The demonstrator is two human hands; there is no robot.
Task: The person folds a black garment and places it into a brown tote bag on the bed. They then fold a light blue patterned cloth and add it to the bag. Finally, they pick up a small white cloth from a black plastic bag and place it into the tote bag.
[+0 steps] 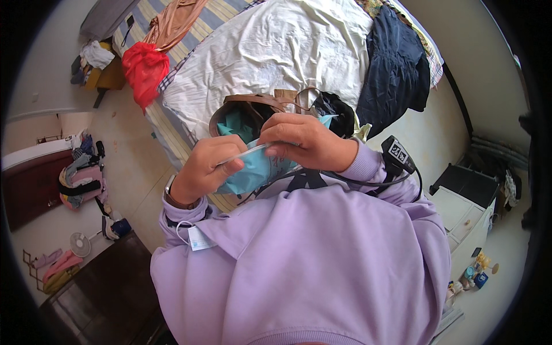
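A light-blue plastic pouch with red writing hangs from both hands, close to the chest. My left hand pinches the left end of its pale top edge between thumb and fingers. Farther right along the same edge, my right hand grips with thumb and fingertips. Just beyond the hands, a brown-rimmed bag lies on the bed with teal material inside. Beside it on the right is a black plastic bag, partly hidden by my right hand.
A crumpled white sheet covers much of the bed. Dark navy clothing lies at its right edge; a red cloth hangs over the left edge. A white cabinet stands right, and a dark glossy table lower left.
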